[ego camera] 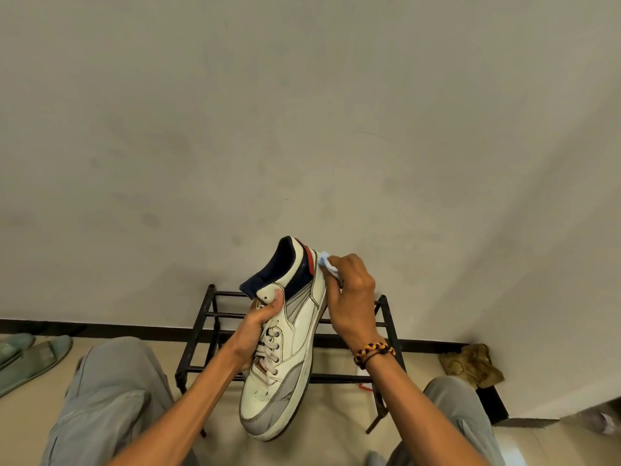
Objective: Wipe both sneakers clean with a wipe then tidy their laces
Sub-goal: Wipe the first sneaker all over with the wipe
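Left hand (257, 326) grips the sneaker (285, 344) at its tongue; right hand (353, 297) pinches a wipe (327, 264), mostly hidden beneath its fingers, against the heel.

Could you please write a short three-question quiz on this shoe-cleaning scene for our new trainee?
1. True or false: the left hand grips the sneaker at its tongue and laces.
2. The right hand presses the wipe against the sneaker's: A) toe B) heel C) sole.
3. Fill in: behind the sneaker stands a black metal ___.

Key: 1 true; 2 B; 3 rack.
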